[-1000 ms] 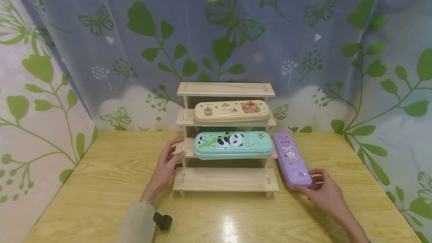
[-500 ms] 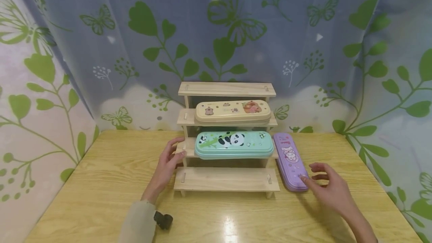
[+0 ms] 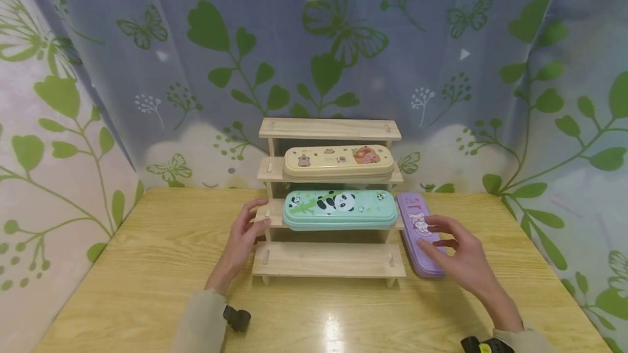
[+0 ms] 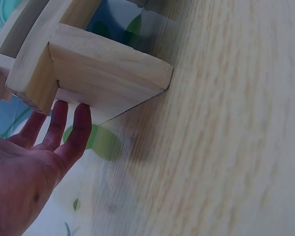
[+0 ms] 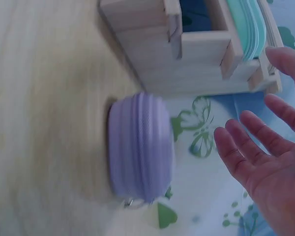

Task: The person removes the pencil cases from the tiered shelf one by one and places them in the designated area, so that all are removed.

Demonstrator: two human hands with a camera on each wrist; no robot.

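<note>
My left hand [image 3: 243,231] holds the left end of a stepped wooden rack [image 3: 328,259], thumb on the second step from the bottom; in the left wrist view several fingertips [image 4: 81,110] rest against the rack's side. A mint panda pencil case [image 3: 338,210] lies on that same step, and a cream pencil case [image 3: 338,162] on the step above. To the rack's right, a purple zipped pencil case [image 3: 413,233] lies lengthwise on the table. Over it my right hand [image 3: 461,255] hovers with spread, slightly bent fingers, apart from the case in the right wrist view.
The wood-grain table [image 3: 162,255] carries the rack near its back edge. Behind and at both sides hangs a curtain [image 3: 275,31] printed with leaves and butterflies. Dark wrist cameras are worn at both cuffs.
My right hand lets go of the purple pencil case's near end, then moves forward and left above it. The case settles slightly on the table. The left hand stays at the rack.
</note>
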